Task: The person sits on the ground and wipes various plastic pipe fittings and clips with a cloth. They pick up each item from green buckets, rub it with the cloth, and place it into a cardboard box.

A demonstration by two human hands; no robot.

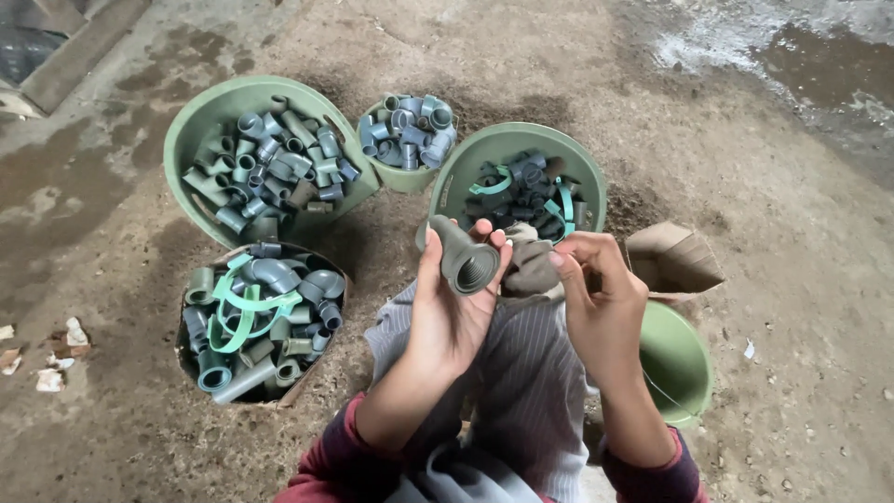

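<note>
My left hand [453, 312] holds a grey threaded pipe fitting [463, 256] upright, its open threaded mouth facing me. My right hand [599, 298] is beside it, fingers curled near a brownish-grey rag [533, 265] that lies between the two hands; whether it grips anything is unclear. Both hands hover above my striped-clothed knees [521, 373], just in front of a green bowl [521, 140] of dark fittings and green straps.
A large green basin [223, 98] of grey pipe elbows sits at upper left, a small green bowl [402, 175] of fittings beside it. A cardboard box [261, 321] with fittings and green bands is at left. An empty green bucket [678, 359] and torn cardboard [672, 256] lie at right. Dirt floor all around.
</note>
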